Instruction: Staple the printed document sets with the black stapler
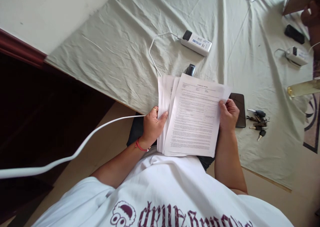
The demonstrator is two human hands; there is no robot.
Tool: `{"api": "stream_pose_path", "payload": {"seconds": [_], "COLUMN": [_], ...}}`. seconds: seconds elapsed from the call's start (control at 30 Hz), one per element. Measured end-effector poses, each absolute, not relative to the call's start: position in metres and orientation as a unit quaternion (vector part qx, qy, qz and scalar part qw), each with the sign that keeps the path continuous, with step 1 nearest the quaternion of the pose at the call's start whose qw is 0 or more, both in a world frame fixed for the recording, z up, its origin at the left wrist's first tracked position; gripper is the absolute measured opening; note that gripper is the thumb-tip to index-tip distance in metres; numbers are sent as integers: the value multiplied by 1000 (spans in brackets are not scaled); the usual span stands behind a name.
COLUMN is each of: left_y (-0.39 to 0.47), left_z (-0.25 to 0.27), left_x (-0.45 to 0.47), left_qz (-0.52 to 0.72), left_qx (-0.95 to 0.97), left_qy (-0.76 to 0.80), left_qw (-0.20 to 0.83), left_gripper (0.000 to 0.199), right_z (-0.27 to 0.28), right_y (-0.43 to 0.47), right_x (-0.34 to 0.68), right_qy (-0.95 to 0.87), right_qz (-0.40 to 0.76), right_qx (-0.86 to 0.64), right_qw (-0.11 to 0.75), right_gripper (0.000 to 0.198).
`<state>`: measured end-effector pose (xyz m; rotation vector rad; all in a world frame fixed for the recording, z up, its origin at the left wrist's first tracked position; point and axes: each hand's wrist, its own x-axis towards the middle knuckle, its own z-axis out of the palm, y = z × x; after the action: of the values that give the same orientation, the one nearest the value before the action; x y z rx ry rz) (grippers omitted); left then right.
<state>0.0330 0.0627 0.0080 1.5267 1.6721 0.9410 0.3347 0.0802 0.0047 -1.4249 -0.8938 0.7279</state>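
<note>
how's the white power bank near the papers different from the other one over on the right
The near power bank lies in full view beyond the papers, with a long white cable looping toward them. The far power bank looks smaller in view, near the picture's right edge, with a short cable, close to another person's hand. Both are white, plugged in, resting on the pale sheet.

Print on top sheet (196, 117) and shirt lettering (180, 217) both illegible
</note>
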Motion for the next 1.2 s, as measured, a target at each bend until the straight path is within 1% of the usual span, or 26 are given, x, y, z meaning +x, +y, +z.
{"api": "stream_pose_path", "payload": {"seconds": [0.37, 0.6, 1.2], "left_y": [62, 62, 63], "left_z": [10, 10, 10], "left_x": [33, 34, 36], "left_qz": [369, 357, 342], "left_qx": [615, 618, 625], "left_qy": [622, 622, 624], "left_qw": [314, 323, 320], "left_gripper": [28, 34, 30], "right_z": [5, 4, 2], "right_y": [79, 79, 78], "right_x": [333, 331, 331], "right_qy": [-410, -421, -428], "right_qz": [308, 308, 308], "right_qx": [-628, -633, -639], "right_qw": [585, 572, 560], "right_gripper": [33, 34, 33]}}
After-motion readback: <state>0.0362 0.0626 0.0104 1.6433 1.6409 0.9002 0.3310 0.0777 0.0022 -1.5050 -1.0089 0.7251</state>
